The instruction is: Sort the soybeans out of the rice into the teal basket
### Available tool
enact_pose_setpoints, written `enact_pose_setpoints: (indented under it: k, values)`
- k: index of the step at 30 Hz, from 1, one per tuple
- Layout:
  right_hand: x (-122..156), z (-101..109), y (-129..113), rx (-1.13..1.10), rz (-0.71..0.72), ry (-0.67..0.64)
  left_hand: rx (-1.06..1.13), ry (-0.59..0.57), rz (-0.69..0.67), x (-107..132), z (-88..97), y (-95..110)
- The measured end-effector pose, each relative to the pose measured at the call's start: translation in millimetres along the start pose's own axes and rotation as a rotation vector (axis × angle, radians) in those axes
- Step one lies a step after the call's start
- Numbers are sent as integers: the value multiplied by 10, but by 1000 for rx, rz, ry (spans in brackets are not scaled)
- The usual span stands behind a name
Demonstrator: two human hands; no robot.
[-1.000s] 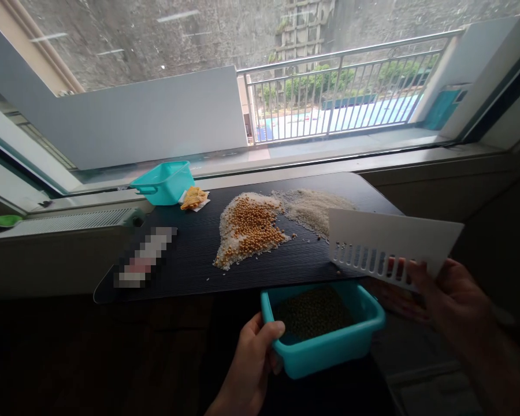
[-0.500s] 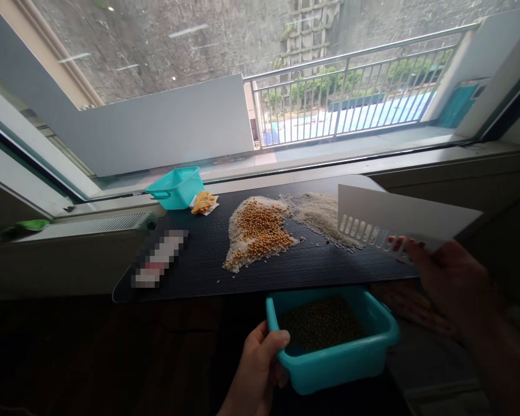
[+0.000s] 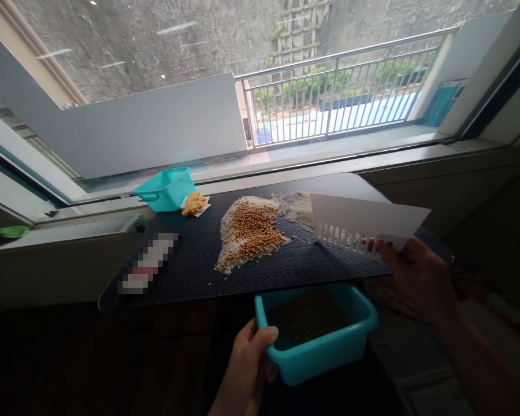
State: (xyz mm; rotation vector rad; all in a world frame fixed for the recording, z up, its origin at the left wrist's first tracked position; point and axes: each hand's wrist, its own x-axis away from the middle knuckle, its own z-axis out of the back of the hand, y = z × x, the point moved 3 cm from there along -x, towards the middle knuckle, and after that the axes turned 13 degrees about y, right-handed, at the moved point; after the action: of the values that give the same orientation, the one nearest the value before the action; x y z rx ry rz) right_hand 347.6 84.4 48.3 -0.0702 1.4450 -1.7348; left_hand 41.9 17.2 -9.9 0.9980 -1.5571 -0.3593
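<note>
Gripping teal plastic tub (image 3: 325, 352), slotted white scraper (image 3: 364, 226), ribbed black mat (image 3: 260, 268)

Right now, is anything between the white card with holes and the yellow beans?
Nothing big. Only black ridged mat and a few loose grains lie between the white slotted plastic card in the right hand and the pile of yellow beans.

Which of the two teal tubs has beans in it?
The near tub, held by the left hand below the black mat's front edge. The far tub sits by the window, untouched, its inside hidden.
</note>
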Motion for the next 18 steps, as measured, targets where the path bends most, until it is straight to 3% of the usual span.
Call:
enact_pose_setpoints:
  k: [8, 16, 18]
  values:
    - [24, -15, -6, -32, -6, -23, 10, -6, -2, -5, 13, 8]
    - [313, 53, -101, -253, -171, -285, 16, -13, 0, -32, 86, -2]
    - [286, 37, -150, -251, -154, -271, 18, -4, -2, -25, 114, 6]
